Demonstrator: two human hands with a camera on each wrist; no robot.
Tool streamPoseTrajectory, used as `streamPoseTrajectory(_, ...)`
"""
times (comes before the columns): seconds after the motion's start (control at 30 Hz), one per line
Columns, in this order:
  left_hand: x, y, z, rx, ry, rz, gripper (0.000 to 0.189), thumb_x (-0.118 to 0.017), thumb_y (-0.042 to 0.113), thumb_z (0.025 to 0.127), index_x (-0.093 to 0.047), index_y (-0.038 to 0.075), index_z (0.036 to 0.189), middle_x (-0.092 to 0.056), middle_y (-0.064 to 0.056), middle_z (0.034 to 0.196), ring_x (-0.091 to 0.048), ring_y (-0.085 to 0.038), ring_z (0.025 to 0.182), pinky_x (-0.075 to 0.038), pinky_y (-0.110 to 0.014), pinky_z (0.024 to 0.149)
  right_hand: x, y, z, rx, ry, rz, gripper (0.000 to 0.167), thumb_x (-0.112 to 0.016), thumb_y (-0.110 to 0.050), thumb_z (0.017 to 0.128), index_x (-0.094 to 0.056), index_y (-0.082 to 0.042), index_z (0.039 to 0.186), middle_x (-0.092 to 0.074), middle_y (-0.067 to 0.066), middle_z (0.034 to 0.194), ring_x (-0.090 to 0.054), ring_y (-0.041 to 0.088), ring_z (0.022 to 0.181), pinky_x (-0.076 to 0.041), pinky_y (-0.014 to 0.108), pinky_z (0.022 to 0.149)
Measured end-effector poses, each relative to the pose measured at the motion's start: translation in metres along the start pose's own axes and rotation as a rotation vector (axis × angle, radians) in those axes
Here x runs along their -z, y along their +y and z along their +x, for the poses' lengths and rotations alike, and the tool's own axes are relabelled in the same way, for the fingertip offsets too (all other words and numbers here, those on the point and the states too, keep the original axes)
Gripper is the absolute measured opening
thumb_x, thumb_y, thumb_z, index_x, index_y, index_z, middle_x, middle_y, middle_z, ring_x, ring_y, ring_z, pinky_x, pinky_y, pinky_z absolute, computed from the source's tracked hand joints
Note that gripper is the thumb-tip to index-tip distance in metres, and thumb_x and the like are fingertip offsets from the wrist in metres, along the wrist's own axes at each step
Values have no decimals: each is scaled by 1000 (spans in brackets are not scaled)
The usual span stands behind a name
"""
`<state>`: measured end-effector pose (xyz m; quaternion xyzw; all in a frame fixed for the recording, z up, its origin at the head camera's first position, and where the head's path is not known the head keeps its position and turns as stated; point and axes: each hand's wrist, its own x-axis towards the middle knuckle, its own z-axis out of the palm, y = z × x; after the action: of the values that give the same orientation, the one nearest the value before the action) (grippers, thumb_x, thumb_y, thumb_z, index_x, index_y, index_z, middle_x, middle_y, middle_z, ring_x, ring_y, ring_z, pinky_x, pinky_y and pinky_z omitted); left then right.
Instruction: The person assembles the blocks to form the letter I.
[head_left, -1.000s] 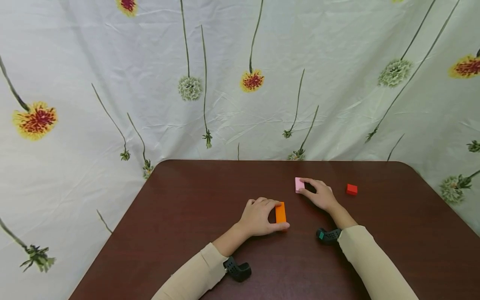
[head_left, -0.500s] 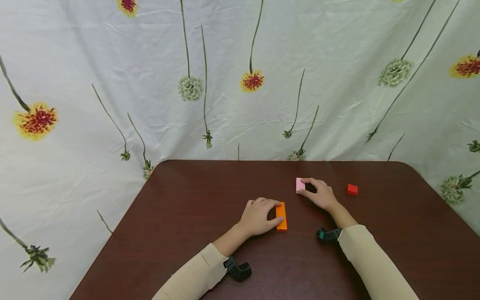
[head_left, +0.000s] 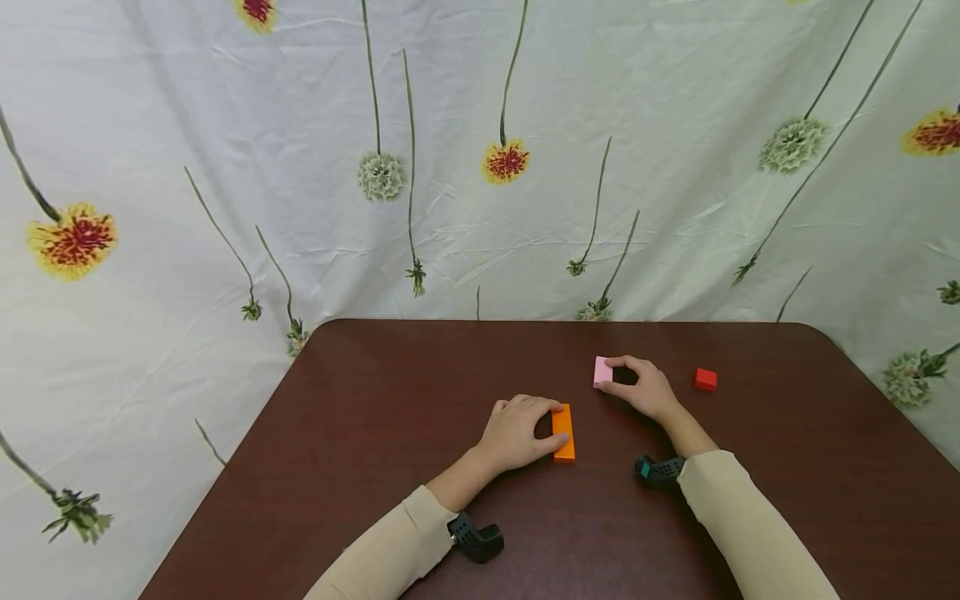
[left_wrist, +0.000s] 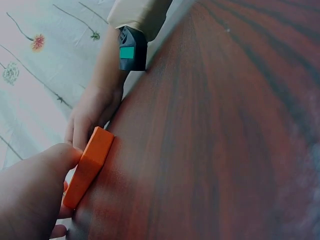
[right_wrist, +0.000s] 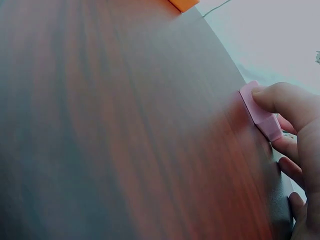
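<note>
Left hand (head_left: 519,435) partly open — thumb and fingers spanning the orange block (head_left: 562,422) on the worktop (head_left: 390,417). Right hand (head_left: 647,392) pinches the pink block (head_left: 602,372), farther off. Red block (head_left: 706,379) lies apart, untouched. Judged step: handling both blocks — next move likely needs steady, even finger pressure.

No readable text, brand, number or sign is showing in any of the three views. Closest thing to a label: a teal rectangle (left_wrist: 127,52) is sitting on the black wrist device (left_wrist: 140,52) on the right arm, facing the left wrist camera and showing up smaller in the head view, but it's giving no legible characters in either.
</note>
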<state>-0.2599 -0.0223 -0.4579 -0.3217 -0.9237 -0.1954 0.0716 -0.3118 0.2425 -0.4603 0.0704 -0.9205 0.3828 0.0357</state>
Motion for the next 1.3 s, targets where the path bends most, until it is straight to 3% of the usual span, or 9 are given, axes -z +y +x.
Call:
streamPoseTrajectory(0.23,0,0,-2,7,-1,-10,48,-59,52,92,-61,24,130,-60,7,131,-51,-19,120,-38,-41,89,0,1,-2,5,24,19,54,-73,-39,86,-63,-6,128,-48,25,138,-40,44,125,-30,63,103)
streamPoseTrajectory(0.53,-4,0,-2,12,9,-13,47,-59,53,92,-61,25,130,-60,8,130,-52,-19,119,-37,-40,88,2,1,-5,-24,50,109,59,-76,-46,82,-64,-8,126,-48,23,140,-40,42,127,-30,61,103)
streamPoseTrajectory(1.3,-3,-2,0,21,11,-18,47,-60,52,92,-62,24,130,-60,7,130,-52,-19,119,-36,-42,88,6,-12,-15,22,33,112,57,-76,-41,84,-63,-7,128,-49,24,139,-38,43,129,-27,65,103)
